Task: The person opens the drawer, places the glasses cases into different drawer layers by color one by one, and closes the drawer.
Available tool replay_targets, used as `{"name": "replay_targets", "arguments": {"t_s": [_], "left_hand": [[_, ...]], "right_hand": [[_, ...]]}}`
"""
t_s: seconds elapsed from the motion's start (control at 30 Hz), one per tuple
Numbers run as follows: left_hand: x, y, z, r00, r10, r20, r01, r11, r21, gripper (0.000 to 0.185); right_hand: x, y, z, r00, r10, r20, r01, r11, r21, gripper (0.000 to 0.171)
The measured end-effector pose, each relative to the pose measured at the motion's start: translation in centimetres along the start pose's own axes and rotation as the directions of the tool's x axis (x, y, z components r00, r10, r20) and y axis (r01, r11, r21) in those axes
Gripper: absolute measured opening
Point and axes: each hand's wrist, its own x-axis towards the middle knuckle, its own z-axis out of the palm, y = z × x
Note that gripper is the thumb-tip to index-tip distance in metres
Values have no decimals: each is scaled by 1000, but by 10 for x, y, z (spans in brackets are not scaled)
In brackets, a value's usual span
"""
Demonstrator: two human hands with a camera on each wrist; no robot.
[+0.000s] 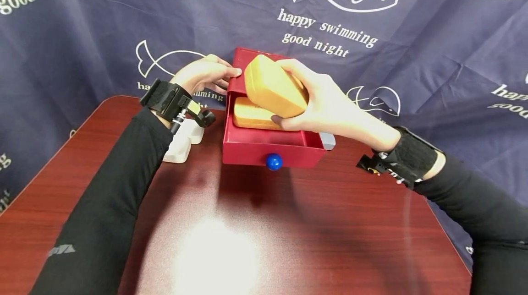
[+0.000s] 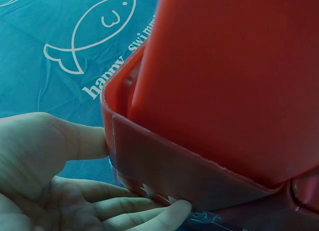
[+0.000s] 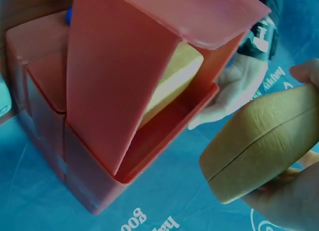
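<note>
The right hand (image 1: 330, 107) gripped a yellow case (image 1: 273, 86), fingers curled round its far end, holding it tilted just above the open red drawer (image 1: 272, 146). A second yellow case (image 1: 252, 115) lay inside. The left hand (image 1: 205, 75) pressed straight fingers against the red box (image 1: 243, 57) on the counter (image 1: 288, 231).

So there's a rounded mustard-yellow hard case (image 1: 273, 86) with a textured shell and a seam running round its edge, shut, tilted with one end up, gripped just above the pulled-out drawer of a small glossy red plastic drawer box (image 1: 264, 146). That drawer sticks out toward the camera and has a round blue knob (image 1: 274, 161) on its front. Lying flat inside the drawer is a second yellow case (image 1: 253, 115), partly under the first.
</note>
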Motion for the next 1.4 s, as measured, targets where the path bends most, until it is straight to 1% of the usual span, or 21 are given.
{"name": "replay_targets", "arguments": {"t_s": [0.1, 0.23, 0.37, 0.53, 0.63, 0.73, 0.83, 0.87, 0.97, 1.03, 1.17, 1.3, 1.33, 1.4], "left_hand": [[0, 1, 0, 1000, -16, -5, 16, 1000, -5, 50], [0, 3, 0, 999, -33, -11, 33, 999, -8, 54], [1, 3, 0, 999, -31, -13, 31, 1000, 5, 52], [0, 3, 2, 1000, -26, -11, 26, 1000, 7, 56], [-1, 2, 2, 1000, -27, -12, 27, 1000, 7, 58], [-2, 2, 2, 1000, -21, -8, 21, 1000, 15, 57], [-2, 1, 2, 1000, -12, -8, 13, 999, 29, 56], [-2, 1, 2, 1000, -10, -2, 10, 1000, 28, 55], [-2, 0, 2, 1000, -12, 0, 12, 1000, 28, 54], [-2, -1, 2, 1000, -16, 1, 16, 1000, 24, 54], [-2, -2, 2, 1000, -12, -1, 12, 1000, 29, 56], [-1, -2, 1, 1000, -1, 0, 1, 999, 32, 56], [-1, -2, 1, 1000, 1, 1, -1, 999, 32, 56], [-2, -1, 1, 1000, 7, 3, -7, 999, 33, 55]], "right_hand": [[4, -2, 3, 997, -56, 47, 57, 998, -26, 79], [7, -4, 5, 991, -84, 100, 90, 994, -61, 78], [10, -3, 7, 985, -96, 140, 111, 989, -102, 77], [14, -3, 8, 975, -88, 206, 120, 982, -147, 75], [16, -3, 7, 963, -85, 257, 133, 975, -175, 71], [19, -2, 6, 945, -69, 320, 141, 968, -208, 68], [23, -1, 3, 911, -14, 411, 126, 961, -246, 70], [24, 0, 2, 896, 10, 444, 119, 958, -261, 71], [30, 0, 0, 839, 84, 538, 97, 949, -300, 71], [33, 1, -1, 802, 125, 584, 89, 942, -325, 69], [40, 3, -1, 744, 183, 642, 86, 928, -363, 68], [45, 3, 0, 704, 217, 676, 96, 915, -393, 71], [45, 3, 1, 699, 222, 680, 99, 912, -399, 73], [46, 2, 2, 697, 226, 681, 107, 906, -410, 75]]}}
